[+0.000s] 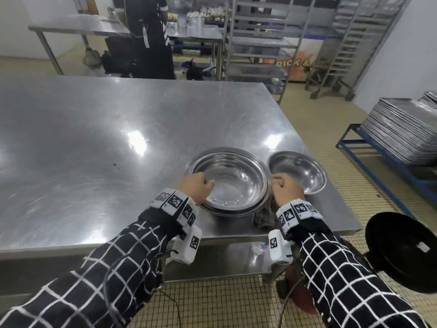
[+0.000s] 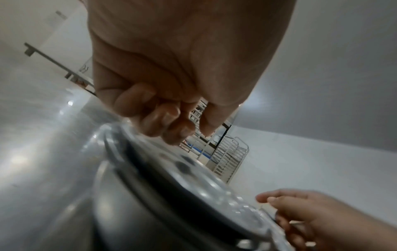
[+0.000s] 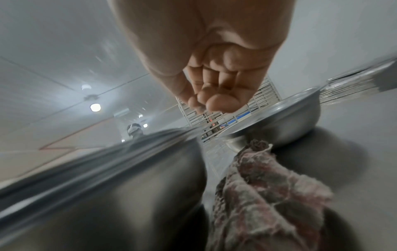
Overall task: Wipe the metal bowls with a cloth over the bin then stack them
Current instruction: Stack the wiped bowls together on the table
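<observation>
Left hand [image 1: 194, 185] and right hand [image 1: 285, 188], fingers curled, apparently empty, flank stacked bowls [image 1: 228, 179] on bench [image 1: 94, 143]; cloth [image 1: 264, 217] beside.

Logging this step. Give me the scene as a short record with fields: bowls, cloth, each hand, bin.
stack: nested bowls on the table, near its front right corner
single bowl: right of the stack, apart
cloth: on the table under the right wrist, not held
left hand: curled over the stack's left rim, grip unclear
right hand: curled at the stack's right rim, grip unclear
bin: black lid at lower right
</observation>
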Available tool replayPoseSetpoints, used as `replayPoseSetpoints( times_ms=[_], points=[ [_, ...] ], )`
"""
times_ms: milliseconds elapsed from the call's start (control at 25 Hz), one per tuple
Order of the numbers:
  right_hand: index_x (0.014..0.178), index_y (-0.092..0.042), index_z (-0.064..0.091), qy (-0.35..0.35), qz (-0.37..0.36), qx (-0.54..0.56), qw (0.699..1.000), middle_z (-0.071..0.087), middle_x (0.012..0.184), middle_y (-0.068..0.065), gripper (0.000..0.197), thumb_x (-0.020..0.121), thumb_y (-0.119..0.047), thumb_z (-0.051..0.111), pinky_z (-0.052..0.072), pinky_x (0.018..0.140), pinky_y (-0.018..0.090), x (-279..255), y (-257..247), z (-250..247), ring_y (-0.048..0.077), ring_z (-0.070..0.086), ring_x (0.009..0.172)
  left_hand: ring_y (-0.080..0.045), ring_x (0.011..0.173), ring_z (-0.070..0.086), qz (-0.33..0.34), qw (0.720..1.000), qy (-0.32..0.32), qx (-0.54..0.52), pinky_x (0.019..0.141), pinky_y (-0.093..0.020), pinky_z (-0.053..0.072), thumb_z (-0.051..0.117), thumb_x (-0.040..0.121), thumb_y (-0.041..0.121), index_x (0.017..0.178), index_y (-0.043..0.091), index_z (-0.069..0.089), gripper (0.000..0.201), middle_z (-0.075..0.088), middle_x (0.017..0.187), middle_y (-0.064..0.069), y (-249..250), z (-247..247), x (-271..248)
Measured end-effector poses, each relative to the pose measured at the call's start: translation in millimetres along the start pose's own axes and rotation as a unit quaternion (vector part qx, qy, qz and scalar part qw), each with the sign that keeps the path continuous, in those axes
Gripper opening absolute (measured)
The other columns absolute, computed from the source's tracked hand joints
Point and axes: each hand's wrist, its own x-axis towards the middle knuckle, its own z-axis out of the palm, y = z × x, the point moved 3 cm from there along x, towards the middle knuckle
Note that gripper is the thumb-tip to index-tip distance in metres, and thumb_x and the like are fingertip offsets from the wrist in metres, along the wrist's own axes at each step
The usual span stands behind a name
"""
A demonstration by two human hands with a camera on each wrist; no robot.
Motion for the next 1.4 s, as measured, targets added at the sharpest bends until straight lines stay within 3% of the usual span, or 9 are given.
replayPoseSetpoints(
  times_ms=[320, 480, 560, 720, 840, 960, 1040, 1200, 1400],
  points=[
    [0.11, -0.017, 0.062, 0.052, 0.062, 0.06, 0.995, 0.065, 0.1, 0.007, 0.02, 0.094, -0.018, 0.05, 0.049, 0.072, 0.032, 30.5, 91.0, -72.3, 0.023, 0.059, 0.081, -0.016, 0.087, 0.054, 0.023, 0.994, -0.078, -0.067, 0.077, -0.026, 0.038, 0.041, 0.099, 0.034, 0.1, 0.012, 0.058, 0.028, 0.062, 0.1, -0.004, 131.3, 53.5, 13.2],
    [0.104, -0.018, 0.06, 0.029, 0.094, 0.076, 0.992, 0.065, 0.101, 0.006, 0.015, 0.094, -0.019, 0.049, 0.051, 0.07, 0.032, 60.7, 136.6, -96.8, 0.025, 0.063, 0.083, -0.012, 0.072, 0.053, -0.036, 0.991, -0.091, -0.094, 0.061, -0.021, 0.038, 0.043, 0.1, 0.034, 0.085, 0.014, 0.054, 0.027, 0.058, 0.082, 0.001, 184.4, 94.1, 38.6],
    [0.104, -0.017, 0.056, -0.005, 0.105, 0.063, 0.992, 0.063, 0.096, 0.007, 0.013, 0.095, -0.021, 0.048, 0.05, 0.067, 0.031, 79.0, 150.9, -98.3, 0.026, 0.063, 0.082, -0.017, 0.073, 0.057, -0.084, 0.977, -0.106, -0.167, 0.06, -0.023, 0.04, 0.044, 0.098, 0.032, 0.086, 0.011, 0.059, 0.028, 0.064, 0.081, -0.004, 197.2, 120.6, 58.4],
    [0.108, -0.012, 0.054, -0.084, 0.106, 0.019, 0.991, 0.059, 0.085, 0.005, 0.019, 0.098, -0.025, 0.044, 0.052, 0.072, 0.035, 102.5, 157.9, -89.5, 0.025, 0.062, 0.082, -0.023, 0.075, 0.057, -0.184, 0.929, -0.09, -0.309, 0.05, -0.026, 0.036, 0.047, 0.098, 0.029, 0.117, -0.002, 0.054, 0.037, 0.062, 0.086, -0.014, 202.5, 158.1, 86.7],
    [0.106, -0.004, 0.053, -0.115, 0.09, 0.0, 0.989, 0.062, 0.091, 0.011, 0.025, 0.097, -0.027, 0.045, 0.055, 0.069, 0.035, 114.6, 157.5, -81.1, 0.025, 0.062, 0.077, -0.019, 0.054, 0.052, -0.212, 0.916, -0.064, -0.335, 0.036, -0.018, 0.034, 0.051, 0.096, 0.029, 0.113, -0.002, 0.055, 0.035, 0.055, 0.068, -0.007, 202.1, 168.9, 98.7],
    [0.109, -0.004, 0.053, -0.104, 0.091, 0.042, 0.99, 0.064, 0.089, 0.01, 0.021, 0.093, -0.018, 0.048, 0.043, 0.049, 0.022, 120.6, 158.0, -80.7, 0.016, 0.057, 0.062, -0.013, 0.046, 0.042, -0.219, 0.907, -0.049, -0.356, 0.029, -0.013, 0.027, 0.053, 0.096, 0.025, 0.09, 0.004, 0.057, 0.022, 0.05, 0.063, -0.004, 205.0, 167.7, 104.6],
    [0.104, -0.008, 0.054, -0.09, 0.102, 0.102, 0.985, 0.066, 0.088, 0.011, 0.016, 0.091, -0.016, 0.05, 0.038, 0.046, 0.02, 124.6, 160.3, -84.9, 0.014, 0.054, 0.056, -0.011, 0.043, 0.043, -0.197, 0.907, -0.03, -0.372, 0.03, -0.014, 0.028, 0.056, 0.095, 0.022, 0.072, 0.009, 0.051, 0.027, 0.05, 0.063, -0.004, 206.0, 161.9, 110.6],
    [0.086, -0.008, 0.056, -0.059, 0.087, 0.17, 0.98, 0.068, 0.084, 0.012, 0.012, 0.085, -0.02, 0.057, 0.045, 0.054, 0.029, 127.7, 143.8, -95.4, 0.019, 0.052, 0.058, -0.015, 0.054, 0.052, -0.147, 0.911, 0.069, -0.379, 0.046, -0.024, 0.043, 0.058, 0.093, 0.026, 0.081, 0.012, 0.053, 0.019, 0.06, 0.075, -0.005, 203.3, 127.7, 107.9],
    [0.076, -0.015, 0.048, -0.047, 0.041, 0.226, 0.972, 0.065, 0.079, 0.01, 0.012, 0.082, -0.018, 0.058, 0.044, 0.057, 0.032, 119.6, 85.9, -91.7, 0.021, 0.051, 0.058, -0.017, 0.066, 0.052, -0.105, 0.906, 0.183, -0.366, 0.058, -0.032, 0.043, 0.052, 0.096, 0.029, 0.082, 0.02, 0.046, 0.017, 0.057, 0.079, -0.005, 176.5, 64.4, 87.0]
  ],
)
